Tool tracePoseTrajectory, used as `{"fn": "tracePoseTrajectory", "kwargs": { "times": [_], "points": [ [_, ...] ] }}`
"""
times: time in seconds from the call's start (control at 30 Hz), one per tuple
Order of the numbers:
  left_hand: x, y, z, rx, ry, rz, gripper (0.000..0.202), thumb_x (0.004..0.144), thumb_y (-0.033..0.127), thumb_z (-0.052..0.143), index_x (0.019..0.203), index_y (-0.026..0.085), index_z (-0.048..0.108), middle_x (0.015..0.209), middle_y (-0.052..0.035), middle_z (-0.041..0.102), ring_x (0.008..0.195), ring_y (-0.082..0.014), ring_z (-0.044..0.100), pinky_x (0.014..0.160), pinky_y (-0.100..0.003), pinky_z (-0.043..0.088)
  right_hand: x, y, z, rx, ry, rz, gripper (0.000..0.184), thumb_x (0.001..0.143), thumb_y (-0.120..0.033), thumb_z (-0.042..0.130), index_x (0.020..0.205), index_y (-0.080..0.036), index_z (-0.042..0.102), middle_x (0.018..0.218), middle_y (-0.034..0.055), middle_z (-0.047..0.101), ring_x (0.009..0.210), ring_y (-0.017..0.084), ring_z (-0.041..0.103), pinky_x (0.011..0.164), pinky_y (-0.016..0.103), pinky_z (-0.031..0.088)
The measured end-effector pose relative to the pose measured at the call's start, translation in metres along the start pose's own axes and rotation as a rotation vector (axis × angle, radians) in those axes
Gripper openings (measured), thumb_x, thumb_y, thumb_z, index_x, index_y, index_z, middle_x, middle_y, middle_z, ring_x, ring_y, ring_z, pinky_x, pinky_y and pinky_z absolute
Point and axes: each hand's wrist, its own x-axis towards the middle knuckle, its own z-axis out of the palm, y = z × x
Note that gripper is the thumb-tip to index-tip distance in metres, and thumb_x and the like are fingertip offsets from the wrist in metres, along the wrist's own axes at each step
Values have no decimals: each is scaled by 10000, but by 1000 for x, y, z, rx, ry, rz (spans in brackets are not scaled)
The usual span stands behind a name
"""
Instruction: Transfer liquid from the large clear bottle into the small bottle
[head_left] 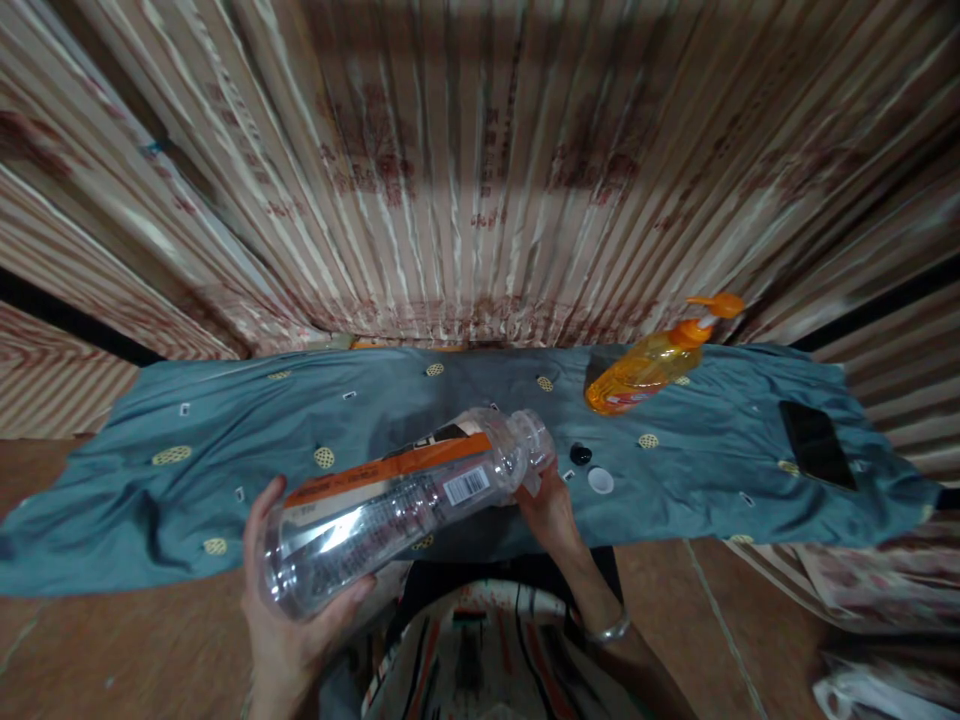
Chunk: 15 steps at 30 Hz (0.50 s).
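Note:
A clear plastic bottle with an orange and white label lies tilted on its side above the near edge of a blue-grey cloth. My left hand cups the bottle's base, fingers wrapped round it. My right hand grips the bottle just under its open neck, which points right and away. A small black cap and a white cap lie on the cloth just right of the neck.
An orange pump bottle stands on the cloth at the back right. A black phone lies flat near the cloth's right end. A striped curtain hangs behind. Brown floor tiles show in front.

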Motion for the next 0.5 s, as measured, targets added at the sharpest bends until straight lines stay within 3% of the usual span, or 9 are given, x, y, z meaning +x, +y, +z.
{"fn": "tracePoseTrajectory", "kwargs": {
  "times": [0.1,0.27,0.37,0.5],
  "points": [
    [0,-1,-1,16,4,11,1274,524,743,955,1616,267,504,1410,-102,651,1175,-339,673,1019,-457,616,0,1,0,-8,-1,-2,524,927,-472,726,1383,-248,596,1248,138,813,1140,378,806,969,614,669],
    [4,-15,-8,49,-3,57,1062,646,688,924,1581,353,547,1596,-73,566,1333,-371,629,1109,-483,580,-1,0,-1,-11,-21,-5,593,957,-504,694,1450,-200,572,1327,172,784,1223,378,781,1028,607,646],
    [7,-23,-12,63,-33,88,1138,586,677,956,1585,324,538,1606,-101,558,1327,-395,637,1067,-504,603,-1,-1,0,-8,-20,-3,608,957,-513,699,1449,-179,571,1330,193,782,1234,376,778,1027,579,649],
    [4,-16,-9,85,-6,77,1112,637,718,916,1594,303,529,1459,-109,652,1244,-368,675,1046,-495,606,0,-4,0,4,-17,-11,602,966,-513,688,1460,-191,567,1345,189,780,1244,367,775,1037,577,645]
  ]
}}
